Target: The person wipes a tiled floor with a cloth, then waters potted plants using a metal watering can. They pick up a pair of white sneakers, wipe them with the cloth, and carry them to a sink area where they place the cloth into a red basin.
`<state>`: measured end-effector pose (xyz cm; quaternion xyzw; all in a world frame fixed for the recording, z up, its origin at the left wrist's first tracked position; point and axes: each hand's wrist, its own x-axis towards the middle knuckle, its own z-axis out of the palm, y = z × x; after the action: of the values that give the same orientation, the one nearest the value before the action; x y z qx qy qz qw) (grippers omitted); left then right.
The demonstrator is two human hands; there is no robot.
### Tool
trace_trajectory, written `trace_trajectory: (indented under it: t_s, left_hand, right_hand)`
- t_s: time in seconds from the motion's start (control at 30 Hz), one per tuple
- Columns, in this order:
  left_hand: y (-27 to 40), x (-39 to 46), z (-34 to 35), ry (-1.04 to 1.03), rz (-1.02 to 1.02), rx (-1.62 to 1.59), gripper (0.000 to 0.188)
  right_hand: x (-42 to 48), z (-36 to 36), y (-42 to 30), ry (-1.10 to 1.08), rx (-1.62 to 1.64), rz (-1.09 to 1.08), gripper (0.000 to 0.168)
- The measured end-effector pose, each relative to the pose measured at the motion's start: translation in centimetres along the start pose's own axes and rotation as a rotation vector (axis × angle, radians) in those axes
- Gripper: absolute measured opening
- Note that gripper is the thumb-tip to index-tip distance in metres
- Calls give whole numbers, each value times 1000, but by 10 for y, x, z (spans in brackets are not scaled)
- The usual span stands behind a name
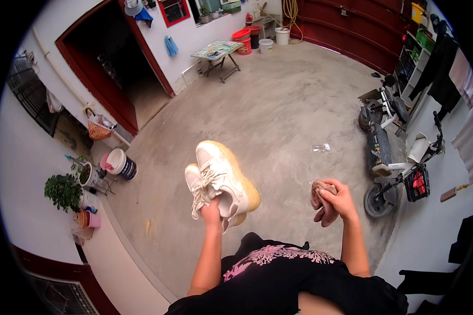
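A pair of white lace-up sneakers (220, 173) with yellowish soles hangs from my left hand (211, 212), whose fingers are tucked into the shoe openings and partly hidden by them. The two shoes are side by side, toes pointing up and away from me. To their right, apart from them, my right hand (338, 197) grips a crumpled brownish-pink cloth item (322, 199), perhaps socks, between thumb and fingers; its loose ends hang below. Both hands are raised in front of my black shirt, over the concrete floor (276, 130).
Electric scooters (380, 147) stand along the right wall near hanging clothes (437, 75). A folding table (217, 50) and buckets (242, 41) are at the far wall. Left are an open doorway, a white bucket (122, 163) and potted plants (63, 191). A shiny wrapper (321, 147) lies on the floor.
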<state>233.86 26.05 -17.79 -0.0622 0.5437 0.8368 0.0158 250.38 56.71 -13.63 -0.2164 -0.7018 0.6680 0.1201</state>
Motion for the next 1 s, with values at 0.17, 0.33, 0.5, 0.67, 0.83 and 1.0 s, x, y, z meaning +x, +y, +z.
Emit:
trace_trajectory:
  t_s: [0.17, 0.33, 0.5, 0.67, 0.83, 1.0]
  left_hand:
    - [-23, 68, 52, -62, -46, -19, 46]
    - [-50, 148, 117, -54, -84, 7, 43]
    - [-103, 257, 180, -115, -114, 11, 43]
    - [-104, 316, 236, -142, -189, 82, 38]
    - [-87, 314, 250, -2, -115, -54, 41]
    - [-105, 279, 253, 446, 72, 146, 38]
  right_hand:
    - [74, -21, 12, 55, 12, -8, 35]
    - [151, -44, 15, 148, -42, -21, 35]
    - [235, -81, 7, 299, -163, -52, 32]
    - [321, -86, 4, 317, 20, 8, 34]
    - [452, -76, 11, 5, 82, 102, 35]
    - [619, -40, 4, -493, -14, 86, 35]
